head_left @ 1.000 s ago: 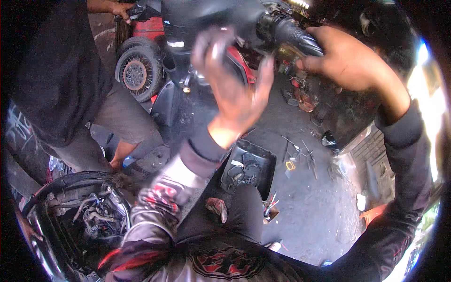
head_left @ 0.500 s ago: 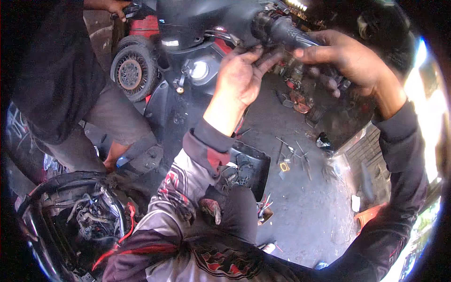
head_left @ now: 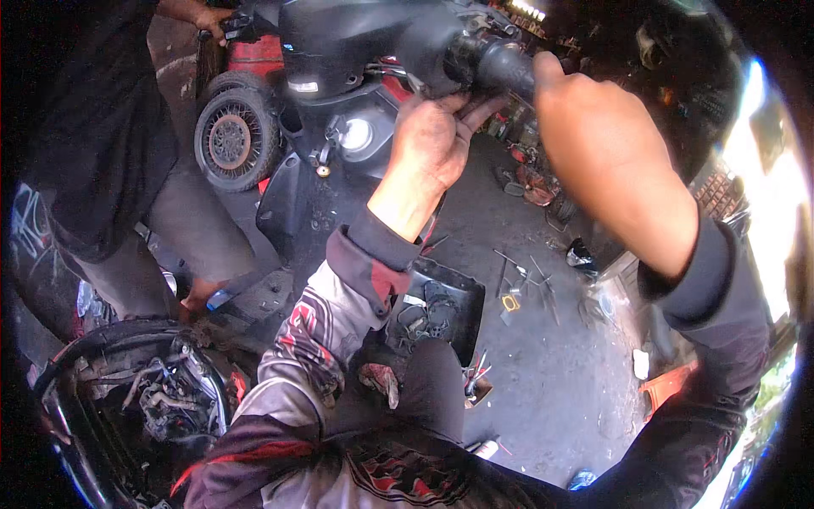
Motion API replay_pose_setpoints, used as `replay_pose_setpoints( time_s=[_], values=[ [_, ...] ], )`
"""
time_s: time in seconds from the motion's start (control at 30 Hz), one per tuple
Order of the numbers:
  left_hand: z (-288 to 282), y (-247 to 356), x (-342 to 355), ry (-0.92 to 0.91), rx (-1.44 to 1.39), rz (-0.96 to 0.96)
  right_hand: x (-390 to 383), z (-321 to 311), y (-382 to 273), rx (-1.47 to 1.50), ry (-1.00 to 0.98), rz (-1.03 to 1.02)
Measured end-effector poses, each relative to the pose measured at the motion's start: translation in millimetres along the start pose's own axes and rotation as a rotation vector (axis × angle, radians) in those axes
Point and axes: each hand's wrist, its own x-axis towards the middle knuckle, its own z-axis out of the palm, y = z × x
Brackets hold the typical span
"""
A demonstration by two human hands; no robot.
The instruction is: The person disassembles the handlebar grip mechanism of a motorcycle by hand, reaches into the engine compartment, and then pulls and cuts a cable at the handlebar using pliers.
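Observation:
My right hand [head_left: 606, 157] is closed around the black handlebar grip [head_left: 507, 64] of a scooter at the upper centre, its back toward me and its fingertips hidden. Just left of it, my left hand [head_left: 431, 140] reaches under the switch housing [head_left: 465, 59], fingers bent against its underside; what they hold is too hidden to make out. The dark front cowl [head_left: 352, 38] spreads leftward from the housing. Below it is the body panel with a silver round cap [head_left: 356, 134], and a small brass-coloured piece [head_left: 323, 171] hangs beside that.
A co-worker [head_left: 102, 153] stands at left, a hand [head_left: 209, 24] on a dark part. A spoked wheel [head_left: 229, 140] leans behind. Below lie a stripped black body [head_left: 85, 407], a tray [head_left: 458, 305] of parts, scattered tools [head_left: 543, 280] and an orange object [head_left: 666, 386].
My left hand went from raised, spread and blurred to bent under the housing. My right hand shifted its hold on the grip, its back now turned more toward me and its wrist lower.

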Motion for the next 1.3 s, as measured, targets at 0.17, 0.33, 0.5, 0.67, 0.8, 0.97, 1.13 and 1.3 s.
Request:
replay_pose_setpoints(
  time_s=[0.17,0.33,0.5,0.67,0.8,0.97,1.13,1.3],
  values=[
    [-8,-5,7,-0.003,-0.027,-0.051,10,9,40,0.27,-0.041,-0.16],
    [6,11,-3,0.065,0.071,-0.219,22,0,55,1.29,-0.7,0.235],
    [-15,1,14,-0.051,0.075,-0.232,26,2,57,1.381,-0.733,0.213],
    [-10,-1,12,0.052,-0.039,-0.25,8,11,46,0.347,-0.047,-0.229],
    [-17,-4,12,-0.025,-0.086,-0.233,5,-7,-3,-0.032,-0.149,0.066],
    [-18,-1,14,-0.048,-0.097,-0.235,-5,-12,1,0.024,-0.073,-0.078],
    [-13,-1,9,-0.052,-0.038,-0.188,6,-27,45,0.671,-0.087,-0.027],
    [-8,-4,8,-0.054,-0.028,-0.181,29,-6,55,1.317,-0.905,0.259]
  ],
)
